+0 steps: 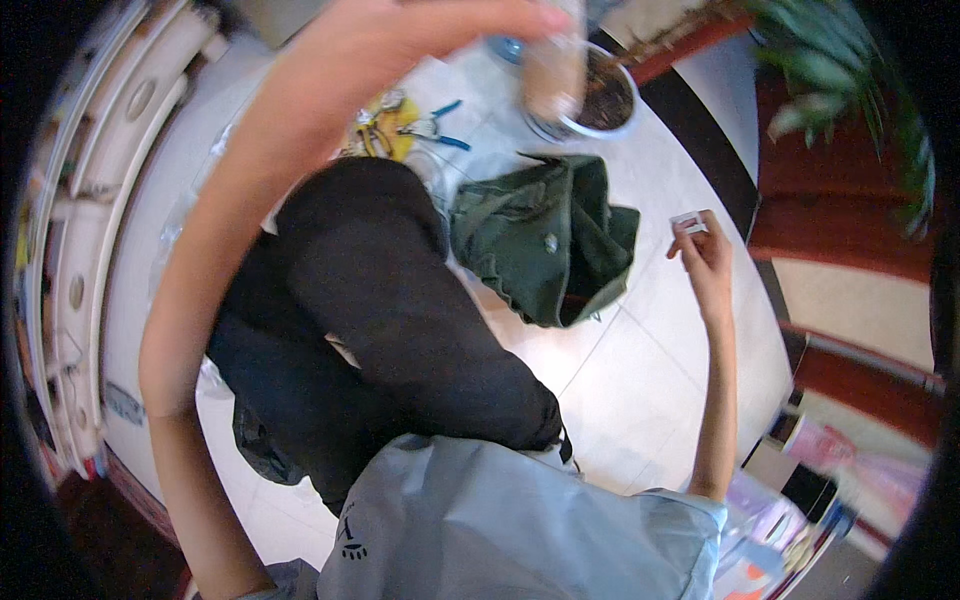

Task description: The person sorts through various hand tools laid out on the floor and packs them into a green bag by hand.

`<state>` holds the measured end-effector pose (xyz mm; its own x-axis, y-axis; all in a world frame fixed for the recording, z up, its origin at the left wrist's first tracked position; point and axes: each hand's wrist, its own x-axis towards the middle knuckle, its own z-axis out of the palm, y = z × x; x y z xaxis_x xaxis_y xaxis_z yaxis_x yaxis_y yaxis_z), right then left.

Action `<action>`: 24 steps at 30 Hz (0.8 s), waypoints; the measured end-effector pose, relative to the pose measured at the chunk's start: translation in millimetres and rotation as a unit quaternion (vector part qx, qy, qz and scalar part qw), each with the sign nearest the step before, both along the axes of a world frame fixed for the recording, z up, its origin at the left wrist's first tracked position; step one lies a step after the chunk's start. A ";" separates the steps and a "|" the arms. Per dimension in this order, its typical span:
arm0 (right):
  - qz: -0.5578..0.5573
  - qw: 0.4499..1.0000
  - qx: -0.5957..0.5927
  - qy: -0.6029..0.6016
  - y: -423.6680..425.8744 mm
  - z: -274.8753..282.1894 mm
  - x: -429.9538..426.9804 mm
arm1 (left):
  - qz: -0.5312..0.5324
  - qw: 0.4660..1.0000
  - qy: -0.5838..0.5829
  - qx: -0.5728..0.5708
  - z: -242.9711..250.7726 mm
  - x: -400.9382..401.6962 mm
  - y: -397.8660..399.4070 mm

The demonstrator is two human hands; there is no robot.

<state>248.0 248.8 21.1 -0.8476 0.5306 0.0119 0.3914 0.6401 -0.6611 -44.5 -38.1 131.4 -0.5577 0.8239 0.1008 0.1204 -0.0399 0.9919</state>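
Observation:
My left hand (457, 26) is raised close to the camera at the top, its fingers at a blurred, pale brown cylindrical object (553, 82) that it seems to hold. Off to the right, my right hand (703, 251) pinches a small white frame-like piece (688, 223) above the tiled floor. Between the hands lies a dark green canvas bag (525, 232), its mouth gaping towards the right. Blue-handled pliers (442, 125) rest beyond my knees, beside a yellow item (397, 124) with several metal tools on it.
A white pot with soil (607, 94) stands behind the blurred object. Green leaves (825, 75) hang at upper right over dark red wooden furniture (832, 187). White drawers (90, 262) line the left side. Plastic packages (757, 517) lie at lower right. My black-trousered legs (405, 315) fill the middle.

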 end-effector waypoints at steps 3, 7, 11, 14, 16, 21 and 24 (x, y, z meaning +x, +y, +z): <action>-0.055 0.989 -0.136 0.025 -11.7 -18.7 32.8 | -0.090 0.994 0.052 0.038 -41.4 48.6 74.4; -0.076 0.977 -0.190 0.061 -17.3 -49.9 55.8 | -0.128 0.983 0.129 0.036 -91.6 97.5 132.7; -0.104 0.975 -0.188 0.055 -11.5 -74.4 55.3 | -0.108 0.978 0.177 -0.032 -128.4 128.4 159.3; -0.105 0.964 -0.220 0.107 -4.6 -98.5 58.4 | -0.095 0.962 0.246 -0.070 -142.4 139.1 169.1; -0.112 0.964 -0.218 0.103 -2.4 -114.9 62.2 | -0.103 0.943 0.302 -0.089 -159.2 141.6 172.1; -0.134 0.952 -0.253 0.110 -7.1 -134.1 67.5 | -0.128 0.930 0.314 -0.139 -191.9 135.6 173.9; -0.120 0.954 -0.253 0.105 -13.4 -145.1 69.8 | -0.118 0.938 0.262 -0.194 -209.8 138.0 168.4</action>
<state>317.8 235.3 -124.0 -0.7080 0.6920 -0.1405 0.3108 0.1267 -0.9420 93.5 130.3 -78.4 -0.3118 0.9499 -0.0224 0.6290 0.2240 0.7445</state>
